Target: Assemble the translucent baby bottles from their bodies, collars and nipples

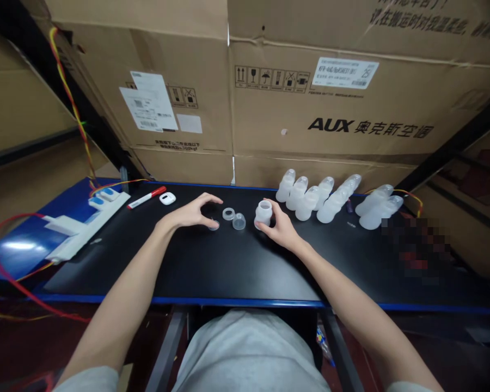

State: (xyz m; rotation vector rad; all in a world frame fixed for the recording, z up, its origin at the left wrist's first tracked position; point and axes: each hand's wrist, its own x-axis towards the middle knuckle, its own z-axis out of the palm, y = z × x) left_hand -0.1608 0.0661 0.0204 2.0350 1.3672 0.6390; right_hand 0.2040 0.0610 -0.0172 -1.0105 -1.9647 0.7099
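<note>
The right hand (281, 227) curls around a small, open-mouthed bottle of frosted white plastic (263, 215), its thumb against the near side and the other fingers bent behind the far side; the bottle stands upright between them on the smooth, matte black tabletop (228, 267). The left hand (191, 211) is spread into a wide C, thumb well apart from the fingertips; the thumb tip is at a small, clear, round plastic piece (215, 225), though whether it touches cannot be told. Between the hands lie a flat, translucent plastic ring (228, 213) and, just beside it, a clear, rounded dome cap (239, 221). Beyond the right hand stands a cluster of frosted white bottles with slanted, rounded clear tops (308, 204).
</note>
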